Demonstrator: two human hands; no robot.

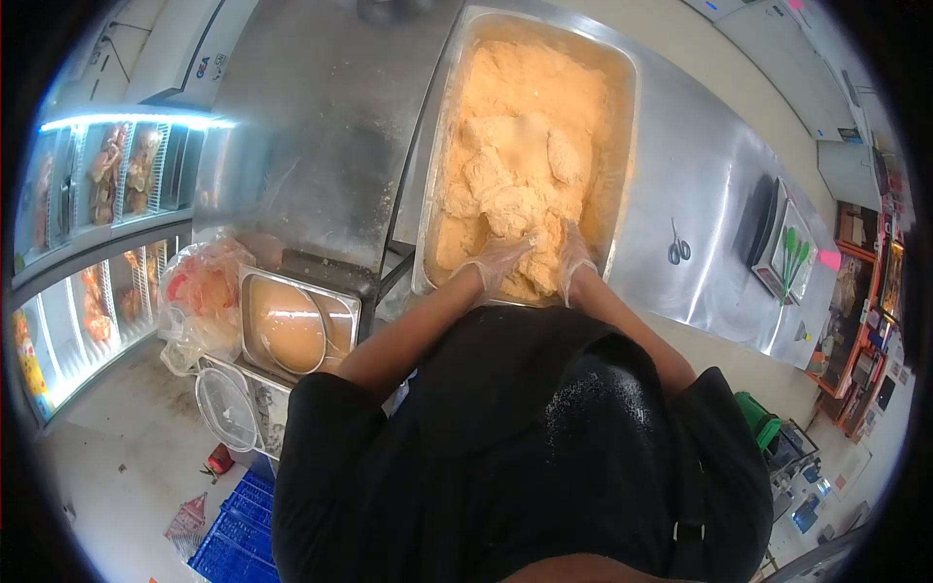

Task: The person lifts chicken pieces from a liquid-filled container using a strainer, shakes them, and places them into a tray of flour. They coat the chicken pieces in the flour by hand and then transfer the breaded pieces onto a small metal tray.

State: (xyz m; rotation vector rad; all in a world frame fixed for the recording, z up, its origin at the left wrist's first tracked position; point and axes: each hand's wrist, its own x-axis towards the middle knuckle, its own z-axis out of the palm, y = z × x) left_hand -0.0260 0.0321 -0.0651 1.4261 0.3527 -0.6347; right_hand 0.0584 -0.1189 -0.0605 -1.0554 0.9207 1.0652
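A deep metal tray (622, 146) holds orange-tan breading flour (530, 68) with several coated pieces, which look like chicken (569, 155), lying in it. Both my hands wear clear plastic gloves and are at the tray's near end. My left hand (501, 264) lies against the coated pieces, its fingers stretched towards the middle. Opposite it, my right hand (577, 260) has its fingers extended into the flour by the right wall. Clumpy breading (537, 262) sits between the two hands. Some fingertips are hidden in the flour, and neither hand plainly grips a piece.
Scissors (678, 245) and a tray with green-handled tools (792, 257) are on the steel table at right. At left stand a container of orange-tan liquid (287, 321), a plastic bag (204, 287) and a lit display fridge (107, 185). A blue crate (236, 532) is on the floor.
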